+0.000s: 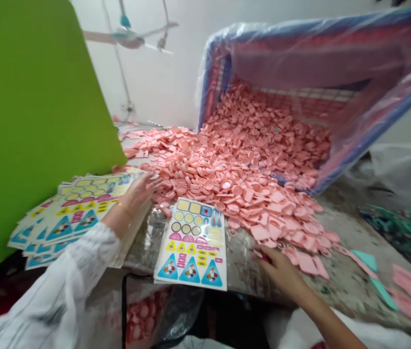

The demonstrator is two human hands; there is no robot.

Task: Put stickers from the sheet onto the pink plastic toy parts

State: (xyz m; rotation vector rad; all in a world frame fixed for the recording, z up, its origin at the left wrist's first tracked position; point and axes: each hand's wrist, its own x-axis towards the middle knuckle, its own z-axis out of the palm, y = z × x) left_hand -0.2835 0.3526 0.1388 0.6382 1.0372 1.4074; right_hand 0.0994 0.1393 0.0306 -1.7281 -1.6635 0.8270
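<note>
My left hand [139, 194] is open, fingers spread and released, at the right edge of the fanned stack of sticker sheets [78, 215] at left of frame. My right hand [280, 271] reaches in at lower right, its fingertips [260, 253] at the edge of the pink plastic pieces [242, 165]; I can't tell whether it's grasping anything. One sheet [191, 245] lies alone between my hands. The pieces spill in a heap across the table [249, 276] from a tipped crate [300, 58] wrapped in plastic at upper right. A green board [34, 121] stands at upper left, teal pieces [366, 260] lie at right, and a bag [162, 310] sits at bottom centre.
</note>
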